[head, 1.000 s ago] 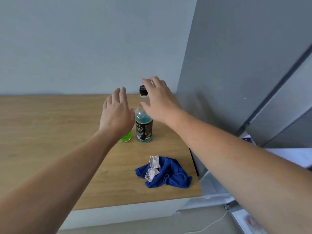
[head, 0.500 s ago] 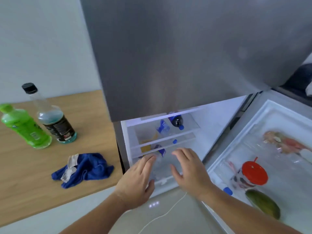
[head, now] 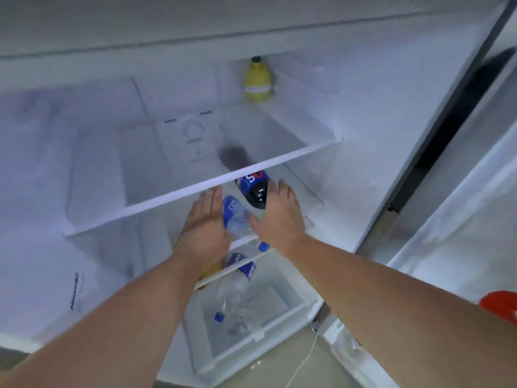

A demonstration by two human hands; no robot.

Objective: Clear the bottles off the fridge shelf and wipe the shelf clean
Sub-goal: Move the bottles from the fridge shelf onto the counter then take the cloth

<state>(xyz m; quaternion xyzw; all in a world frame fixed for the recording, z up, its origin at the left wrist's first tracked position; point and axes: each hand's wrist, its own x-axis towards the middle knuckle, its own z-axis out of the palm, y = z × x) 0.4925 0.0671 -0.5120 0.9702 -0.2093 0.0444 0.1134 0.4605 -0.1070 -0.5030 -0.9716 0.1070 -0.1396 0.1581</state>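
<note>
Hands at the fridge shelf (head: pixel 195 191)

Left hand (head: pixel 202 219) and right hand (head: pixel 279 217), both released with fingers spread, flank the water bottle (head: pixel 235 217) below that shelf; cola bottle (head: pixel 253 189) lies just behind.

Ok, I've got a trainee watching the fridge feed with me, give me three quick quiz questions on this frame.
1. True or false: both hands are closed around a bottle.
2. The dark cola bottle is: A upright, B lying on its side, C on the floor.
3. Which bottle stands on the top shelf?

Key
1. False: the left hand and right hand are open, either side of the clear water bottle.
2. B.
3. The yellow bottle.
</note>
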